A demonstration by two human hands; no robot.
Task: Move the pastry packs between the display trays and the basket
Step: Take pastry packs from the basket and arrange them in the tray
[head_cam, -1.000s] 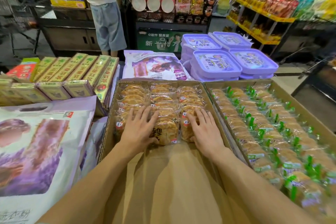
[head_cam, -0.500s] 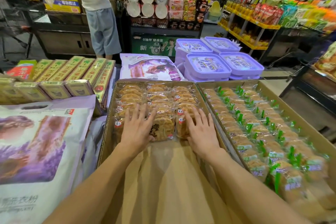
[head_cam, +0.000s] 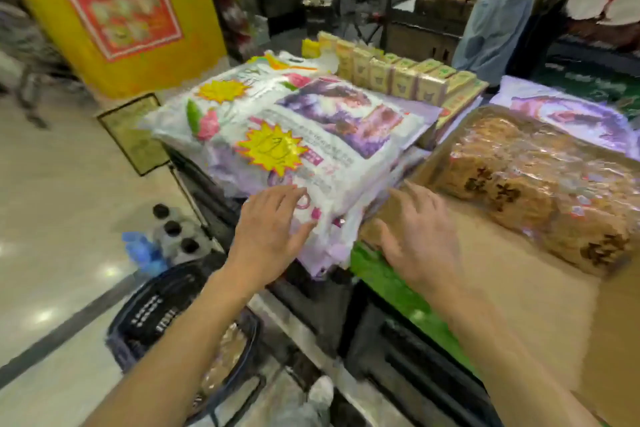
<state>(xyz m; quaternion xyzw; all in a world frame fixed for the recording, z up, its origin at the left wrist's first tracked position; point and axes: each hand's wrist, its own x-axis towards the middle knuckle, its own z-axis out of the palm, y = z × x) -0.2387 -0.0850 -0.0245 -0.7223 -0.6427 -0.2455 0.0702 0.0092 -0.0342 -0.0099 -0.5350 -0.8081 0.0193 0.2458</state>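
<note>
Both hands are spread and empty: the left hand point(head_cam: 268, 230) over the purple-white bags point(head_cam: 294, 146), the right hand point(head_cam: 420, 236) at the cardboard tray's point(head_cam: 519, 288) near-left corner. The pastry packs point(head_cam: 540, 184) lie in the tray to the right of both hands; the basket point(head_cam: 156, 315) sits on the floor, lower left.

Clear-wrapped golden pastry packs point(head_cam: 540, 184) lie flat in tight rows, filling the far end of the brown cardboard display tray point(head_cam: 512, 288). Down on the floor, a dark basket point(head_cam: 152, 308) sits upright, something pale-wrapped blurring inside.
</note>
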